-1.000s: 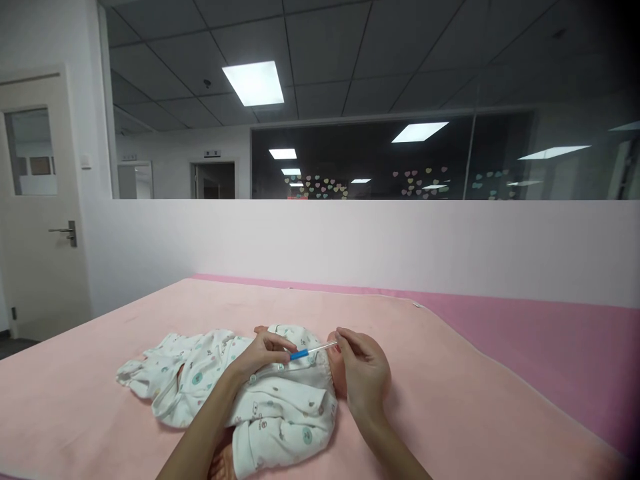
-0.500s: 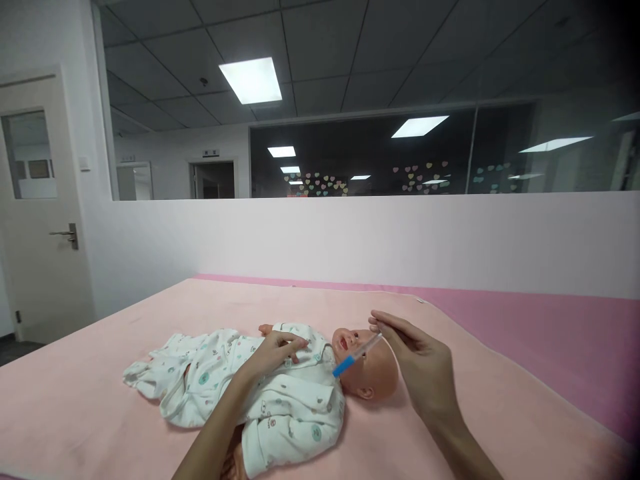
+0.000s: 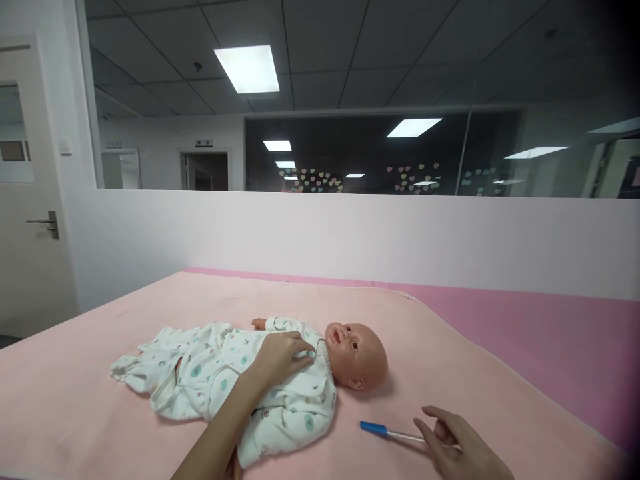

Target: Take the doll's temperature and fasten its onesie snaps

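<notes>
A baby doll [image 3: 357,353] in a white printed outfit [image 3: 285,427] lies on its back, head to the right. My left hand [image 3: 283,357] rests on the doll's chest, its thumb and fingers closed on the outfit's cloth near the collar. Down by the doll's head, on the peach blanket, is a slim clear stick with a blue end [image 3: 374,429]. My right hand [image 3: 457,443] is at the stick's clear end, thumb and forefinger spread apart. The hand partly hides that end.
The peach blanket [image 3: 150,300] covers most of a pink surface [image 3: 540,333]. Behind it runs a white half wall [image 3: 350,233] with a window above. A door [image 3: 30,260] stands at the left.
My right hand has brought the stick from above the doll's face down to the blanket, and its fingers have parted. My left hand's fingers have closed on the outfit near the collar.
</notes>
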Demonstrator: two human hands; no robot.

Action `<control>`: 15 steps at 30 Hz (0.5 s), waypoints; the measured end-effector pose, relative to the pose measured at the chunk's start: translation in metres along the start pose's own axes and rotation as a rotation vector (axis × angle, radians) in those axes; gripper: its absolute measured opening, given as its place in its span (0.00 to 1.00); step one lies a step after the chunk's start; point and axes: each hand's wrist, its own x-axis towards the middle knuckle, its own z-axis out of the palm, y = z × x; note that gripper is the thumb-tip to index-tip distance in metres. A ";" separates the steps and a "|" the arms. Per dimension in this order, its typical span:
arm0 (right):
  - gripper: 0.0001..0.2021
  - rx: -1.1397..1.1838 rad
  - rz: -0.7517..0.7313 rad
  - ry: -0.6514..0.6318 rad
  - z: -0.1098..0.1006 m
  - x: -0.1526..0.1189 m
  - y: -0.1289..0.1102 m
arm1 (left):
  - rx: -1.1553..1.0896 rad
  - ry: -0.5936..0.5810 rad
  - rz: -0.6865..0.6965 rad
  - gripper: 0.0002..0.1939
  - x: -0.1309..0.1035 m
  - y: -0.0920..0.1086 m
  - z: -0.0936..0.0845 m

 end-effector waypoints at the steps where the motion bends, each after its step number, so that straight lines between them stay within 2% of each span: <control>1: 0.19 -0.044 -0.065 0.000 0.003 -0.001 0.001 | -0.024 0.009 0.003 0.11 0.000 0.000 0.001; 6: 0.11 -0.293 -0.284 -0.074 0.018 0.001 0.010 | -0.184 0.052 -0.009 0.11 -0.001 -0.004 0.004; 9: 0.09 -0.476 -0.343 -0.098 0.024 0.009 -0.001 | -0.244 0.050 -0.019 0.11 -0.001 -0.006 0.006; 12: 0.10 -0.528 -0.435 -0.124 0.030 0.016 -0.042 | -0.312 0.045 -0.043 0.11 0.000 -0.008 0.008; 14: 0.10 -0.398 -0.550 -0.232 0.036 0.016 -0.080 | -0.370 0.043 -0.052 0.12 0.001 -0.010 0.009; 15: 0.10 -0.321 -0.626 -0.327 0.040 0.015 -0.098 | -0.402 0.045 -0.058 0.12 0.002 -0.011 0.010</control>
